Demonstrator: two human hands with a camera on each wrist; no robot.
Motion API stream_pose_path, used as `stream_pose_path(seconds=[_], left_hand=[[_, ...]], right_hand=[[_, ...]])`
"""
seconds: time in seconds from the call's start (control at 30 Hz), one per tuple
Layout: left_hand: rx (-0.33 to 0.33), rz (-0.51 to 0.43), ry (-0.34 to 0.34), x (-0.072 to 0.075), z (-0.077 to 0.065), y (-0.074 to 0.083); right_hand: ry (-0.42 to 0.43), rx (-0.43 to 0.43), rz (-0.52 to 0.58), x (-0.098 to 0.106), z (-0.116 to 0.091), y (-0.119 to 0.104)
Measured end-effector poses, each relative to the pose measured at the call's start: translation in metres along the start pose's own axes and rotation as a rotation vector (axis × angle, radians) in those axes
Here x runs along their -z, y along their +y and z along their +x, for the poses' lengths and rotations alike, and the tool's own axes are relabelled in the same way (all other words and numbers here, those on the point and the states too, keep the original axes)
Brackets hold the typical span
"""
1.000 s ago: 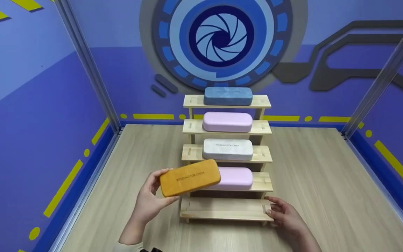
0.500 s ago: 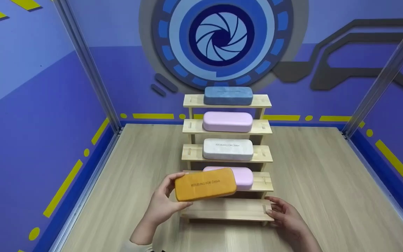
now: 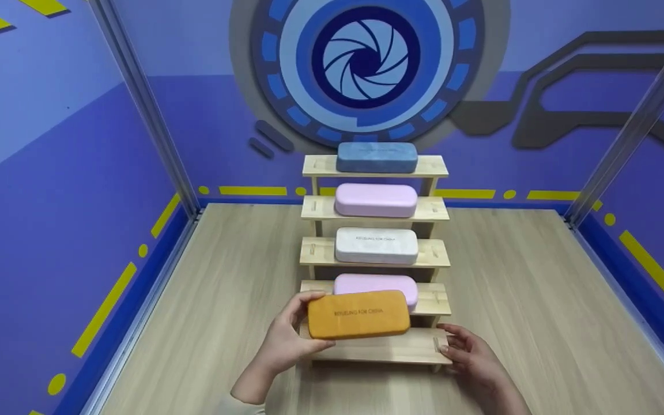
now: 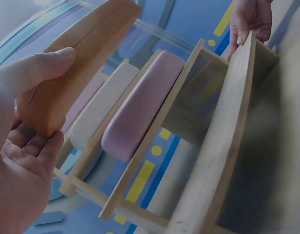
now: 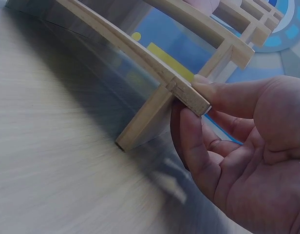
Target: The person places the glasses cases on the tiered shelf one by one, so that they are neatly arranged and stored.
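Note:
My left hand [image 3: 289, 340] grips an orange glasses case [image 3: 359, 314] by its left end, thumb on one side and fingers on the other. The case hovers over the lowest step of a wooden tiered stand [image 3: 384, 347] and partly covers a pink case [image 3: 376, 283] one step up. At the stand's front right corner, my right hand [image 3: 473, 358] pinches the end of the lowest board [image 5: 186, 95] between thumb and fingers, as the right wrist view shows. In the left wrist view the orange case [image 4: 74, 63] is tilted and clear of the boards.
Higher steps carry a white case [image 3: 376, 246], another pink case [image 3: 376, 200] and a blue case [image 3: 377, 157] on top. The stand rests on a wood-grain table [image 3: 240, 259]. Blue-purple panels [image 3: 193, 115] with metal corner posts [image 3: 142, 98] enclose the back and sides.
My left hand has carried the orange case to the right and down, and the case has turned closer to level. The right hand stays at the board's corner.

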State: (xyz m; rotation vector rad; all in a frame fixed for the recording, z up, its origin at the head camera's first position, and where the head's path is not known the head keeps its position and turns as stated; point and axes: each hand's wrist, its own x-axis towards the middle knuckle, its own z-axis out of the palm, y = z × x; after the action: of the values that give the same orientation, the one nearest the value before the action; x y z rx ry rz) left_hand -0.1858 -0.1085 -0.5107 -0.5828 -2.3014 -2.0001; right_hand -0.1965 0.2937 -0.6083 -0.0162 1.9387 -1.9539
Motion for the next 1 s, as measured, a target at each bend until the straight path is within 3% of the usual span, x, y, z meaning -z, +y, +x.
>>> stream_pose_path(seconds=[0.27, 0.5, 0.73, 1.0], left_hand=[[0.001, 0.000, -0.064, -0.013, 0.001, -0.010], [-0.019, -0.051, -0.122, -0.025, 0.000, -0.027], [0.045, -0.050, -0.155, -0.033, 0.000, -0.044], [0.057, -0.049, -0.159, -0.040, 0.001, -0.061]], right_hand=[[0.029, -0.019, -0.010, 0.000, 0.001, 0.000], [0.020, 0.015, -0.036, 0.001, 0.000, 0.000], [0.007, 0.011, 0.006, 0.000, -0.001, 0.000], [0.053, -0.025, 0.000, -0.003, -0.001, -0.002]])
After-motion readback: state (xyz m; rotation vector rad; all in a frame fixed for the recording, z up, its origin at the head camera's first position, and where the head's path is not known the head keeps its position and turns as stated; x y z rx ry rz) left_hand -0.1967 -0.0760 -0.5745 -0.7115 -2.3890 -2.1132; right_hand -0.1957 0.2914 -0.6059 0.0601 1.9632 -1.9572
